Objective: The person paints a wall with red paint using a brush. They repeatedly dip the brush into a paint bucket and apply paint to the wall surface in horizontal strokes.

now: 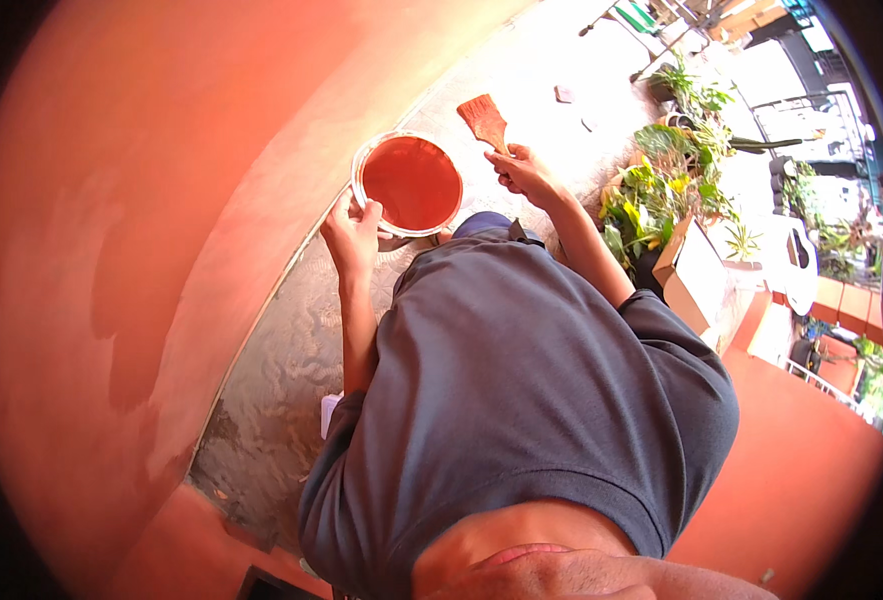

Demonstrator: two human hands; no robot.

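Observation:
My left hand (355, 229) grips the rim of a round paint bucket (359, 161), thumb over the edge. Orange-red paint (413, 184) fills the visible inside of it; how deep I cannot tell. To the right of the bucket, my right hand (525, 175) holds a wide paintbrush (484, 121) by its handle. Its bristles point up and away, coated in the same orange-red, and the brush stays apart from both bucket and wall. On the left rises an orange-red wall (186, 172), with darker, fresh-looking patches (130, 352) beside a paler band along its lower part.
Patterned floor tiles (276, 360) meet the wall's base. Potted plants (666, 180) line the right side, near an open cardboard box (687, 274). A small stone-like piece (563, 94) lies on the floor ahead. Close to my left elbow is a white object (329, 412), partly hidden.

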